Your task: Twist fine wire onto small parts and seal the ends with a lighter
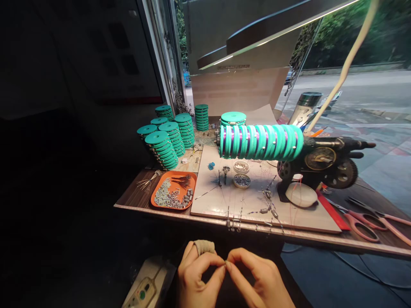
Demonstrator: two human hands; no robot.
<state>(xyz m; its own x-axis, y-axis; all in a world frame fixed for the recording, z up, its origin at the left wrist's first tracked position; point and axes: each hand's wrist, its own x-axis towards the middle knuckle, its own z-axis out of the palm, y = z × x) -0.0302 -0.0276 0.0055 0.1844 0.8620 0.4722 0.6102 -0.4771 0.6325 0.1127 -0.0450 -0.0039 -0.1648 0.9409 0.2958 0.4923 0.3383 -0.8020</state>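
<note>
A: Where is the work at this moment?

B: At the bottom centre of the frame. The left hand (196, 279) and the right hand (261, 278) meet there, each with thumb and forefinger pinched closed, tip against tip. They seem to share a tiny piece (225, 262).

A: So which hand is nearer to it?

B: Neither, as far as I can judge. It sits right where the two pinches touch, to the right of one hand and to the left of the other. The relation that matters, I'd say, is tip to tip. Its long axis is too small to read.

A: And what lies just above?

B: The front edge of the desk (131, 197), with small grey weights (228, 223) on lines hanging over it, roughly upright, near the fingertips but apart from them. The orange tray (171, 183) is up and to the left, on the left hand's side.

A: What can't you make out?

B: What the piece is, or whether a thin line runs from it. The curled fingers are partly hidden, a cloth wrap (204, 247) covers one left finger, the wrists are cut off by the bottom edge, and the far left is nearly black.
</note>
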